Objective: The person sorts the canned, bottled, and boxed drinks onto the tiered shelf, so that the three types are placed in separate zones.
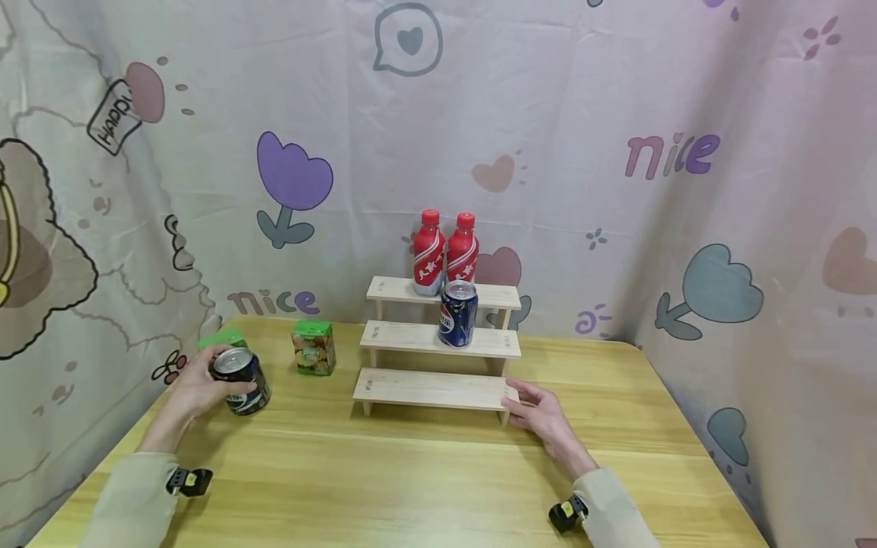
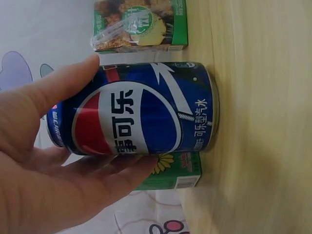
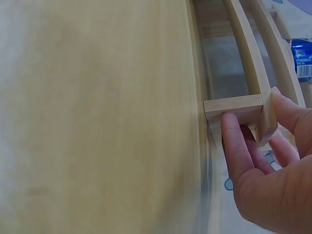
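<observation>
My left hand (image 1: 199, 388) grips a dark blue Pepsi can (image 2: 141, 112) at the left of the table, thumb on one side and fingers on the other. The can is upright; whether its base touches the table I cannot tell. On the right, my right hand (image 1: 544, 417) holds the end of the lowest step of a three-tier wooden display stand (image 1: 432, 388). Its thumb lies over the step and its fingers rest against the end leg (image 3: 239, 105). Another blue can (image 1: 457, 313) stands on the middle step.
Two red-capped bottles (image 1: 428, 255) stand on the top step. A green juice box (image 1: 314, 348) is on the table between the held can and the stand. A second green box (image 1: 224, 337) is partly hidden behind my left hand. A printed curtain (image 1: 548, 91) hangs behind the table.
</observation>
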A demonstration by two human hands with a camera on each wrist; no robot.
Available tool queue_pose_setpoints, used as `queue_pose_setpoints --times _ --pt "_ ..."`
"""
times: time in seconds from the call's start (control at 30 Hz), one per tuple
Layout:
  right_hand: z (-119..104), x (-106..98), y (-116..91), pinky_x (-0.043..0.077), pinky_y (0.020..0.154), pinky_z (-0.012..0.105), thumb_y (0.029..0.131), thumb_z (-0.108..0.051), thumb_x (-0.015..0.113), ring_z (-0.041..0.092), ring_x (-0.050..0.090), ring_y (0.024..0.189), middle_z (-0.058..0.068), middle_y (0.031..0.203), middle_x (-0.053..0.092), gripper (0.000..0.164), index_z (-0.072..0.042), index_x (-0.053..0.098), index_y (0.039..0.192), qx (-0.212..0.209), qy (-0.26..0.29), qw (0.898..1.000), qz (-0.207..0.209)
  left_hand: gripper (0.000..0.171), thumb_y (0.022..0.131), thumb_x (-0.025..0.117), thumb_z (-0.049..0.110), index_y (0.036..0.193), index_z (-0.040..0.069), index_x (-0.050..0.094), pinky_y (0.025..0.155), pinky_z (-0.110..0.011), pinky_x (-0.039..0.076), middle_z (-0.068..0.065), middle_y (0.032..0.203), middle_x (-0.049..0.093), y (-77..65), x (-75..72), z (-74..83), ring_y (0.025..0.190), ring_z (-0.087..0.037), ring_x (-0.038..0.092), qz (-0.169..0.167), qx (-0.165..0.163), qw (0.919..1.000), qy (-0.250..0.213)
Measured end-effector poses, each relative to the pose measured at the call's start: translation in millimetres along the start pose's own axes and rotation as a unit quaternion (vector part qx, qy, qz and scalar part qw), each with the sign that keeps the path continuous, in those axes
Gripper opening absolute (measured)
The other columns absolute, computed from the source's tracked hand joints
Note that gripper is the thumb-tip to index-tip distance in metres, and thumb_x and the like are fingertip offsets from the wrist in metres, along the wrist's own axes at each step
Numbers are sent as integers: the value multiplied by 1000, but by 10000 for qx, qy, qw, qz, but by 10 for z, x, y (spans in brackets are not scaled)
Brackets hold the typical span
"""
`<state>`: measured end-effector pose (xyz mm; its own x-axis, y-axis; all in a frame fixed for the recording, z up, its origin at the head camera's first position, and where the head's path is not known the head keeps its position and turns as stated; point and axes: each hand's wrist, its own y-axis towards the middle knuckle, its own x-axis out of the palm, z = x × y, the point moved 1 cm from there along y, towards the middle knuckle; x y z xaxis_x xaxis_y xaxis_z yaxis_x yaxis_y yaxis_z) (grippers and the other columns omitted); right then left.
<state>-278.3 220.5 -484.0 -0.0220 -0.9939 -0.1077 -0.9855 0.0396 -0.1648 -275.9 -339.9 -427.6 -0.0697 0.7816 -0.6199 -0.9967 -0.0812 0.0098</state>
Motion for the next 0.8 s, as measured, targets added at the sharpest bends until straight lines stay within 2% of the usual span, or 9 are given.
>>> queue_pose_setpoints --times 0.23,0.4,0.6,0.8 --pt "16 17 -9 58 86 40 88 -9 73 17 67 93 21 129 55 53 -7 56 138 -5 43 10000 -21 104 75 86 25 151 -3 21 92 -60 42 -36 142 34 -8 51 -10 122 -52 40 315 -175 9986 -381" --pt "7 8 -13 58 84 36 87 -12 74 17 67 94 22 129 56 54 -7 56 138 -29 10 10000 -88 110 73 87 34 152 -1 19 93 -61 42 -37 144 33 5 84 114 124 -52 40 599 -379 9965 -449" --pt "24 -24 -1 59 81 32 86 -15 76 16 67 95 23 132 54 58 -6 53 139 -95 -56 9999 -120 102 76 85 38 149 1 25 86 -46 47 -33 140 41 36 147 344 120 -45 46 795 -180 9943 -693" --pt "22 -28 23 59 81 34 86 -12 76 17 67 94 19 128 57 53 -10 58 136 20 10 10000 -30 93 77 84 38 148 8 33 86 -45 50 -27 135 47 31 249 516 116 -38 50 1081 33 9901 -900"
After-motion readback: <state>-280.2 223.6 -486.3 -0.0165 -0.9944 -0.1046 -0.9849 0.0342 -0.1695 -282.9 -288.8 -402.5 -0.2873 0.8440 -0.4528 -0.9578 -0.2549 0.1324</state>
